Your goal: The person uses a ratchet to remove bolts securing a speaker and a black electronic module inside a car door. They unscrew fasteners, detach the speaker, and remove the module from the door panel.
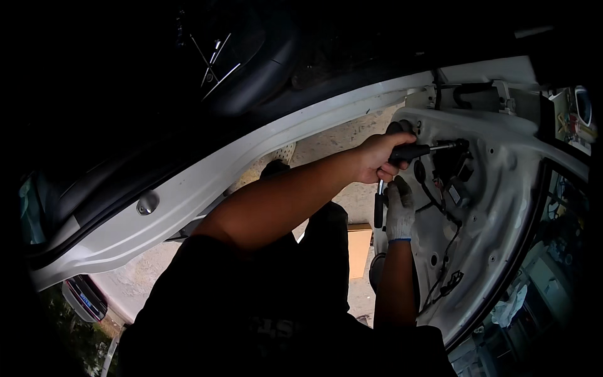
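My bare left hand (pixel 378 157) is closed round a black-bodied driver tool (pixel 409 152). Its thin metal shaft reaches right, to a dark opening in the inner side of a white car door (pixel 496 188). Just below, my right hand (pixel 400 210) wears a pale glove with a blue cuff. Its fingers point up, bent and close together beneath the left hand; their tips and whatever they hold are hidden. Beside the glove hangs a metal rod with a black handle (pixel 378 210); which hand holds it I cannot tell. A dark boxy part (pixel 457 192) sits on the door near the tool.
Black cables (pixel 447 251) run down the bare door metal. A white door sill (pixel 264 135) curves across to the left, below a dark car interior with a steering wheel (pixel 251 69). A cardboard box (pixel 359 251) stands on the ground; another car (pixel 85 298) shows at lower left.
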### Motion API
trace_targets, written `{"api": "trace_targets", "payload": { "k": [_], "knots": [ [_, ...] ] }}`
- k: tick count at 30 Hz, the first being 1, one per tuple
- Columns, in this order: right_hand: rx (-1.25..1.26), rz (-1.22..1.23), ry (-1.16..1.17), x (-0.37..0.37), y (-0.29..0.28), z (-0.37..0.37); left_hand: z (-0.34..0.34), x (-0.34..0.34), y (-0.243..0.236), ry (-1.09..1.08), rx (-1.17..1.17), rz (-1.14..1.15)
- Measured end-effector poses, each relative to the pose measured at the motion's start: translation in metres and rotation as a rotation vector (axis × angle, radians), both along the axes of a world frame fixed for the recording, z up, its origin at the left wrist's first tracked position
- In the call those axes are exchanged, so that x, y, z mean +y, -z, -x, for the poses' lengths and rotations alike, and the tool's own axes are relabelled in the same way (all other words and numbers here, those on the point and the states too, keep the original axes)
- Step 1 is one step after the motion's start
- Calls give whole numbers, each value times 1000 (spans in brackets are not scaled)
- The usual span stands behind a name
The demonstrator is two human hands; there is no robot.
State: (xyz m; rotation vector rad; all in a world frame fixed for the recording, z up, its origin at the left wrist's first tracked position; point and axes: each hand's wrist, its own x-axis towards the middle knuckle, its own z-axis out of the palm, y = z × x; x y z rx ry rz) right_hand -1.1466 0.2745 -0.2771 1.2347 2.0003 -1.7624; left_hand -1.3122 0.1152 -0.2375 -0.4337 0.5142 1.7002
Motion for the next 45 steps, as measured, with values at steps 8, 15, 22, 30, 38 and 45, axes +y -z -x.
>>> {"api": "trace_targets", "payload": {
  "k": [8, 15, 22, 30, 38, 45],
  "knots": [
    [70, 6, 88, -74, 9, -49, 7, -8, -5, 152, 2253, 554],
    [-245, 240, -626, -59, -116, 51, 4, 3, -38, -55, -97, 213],
    [19, -264, -996, -54, -42, 64, 0, 7, -17, -51, 683, 324],
    [-64, -125, -743, -74, -35, 70, -3, 8, -21, -31, 1134, 417],
    [-9, -137, -1060, -45, -37, 92, -12, 13, -12, -65, 1002, 478],
    [-366, -113, -1137, -62, -91, 100, 10, 2, -24, 47, 697, 311]
  ]
}}
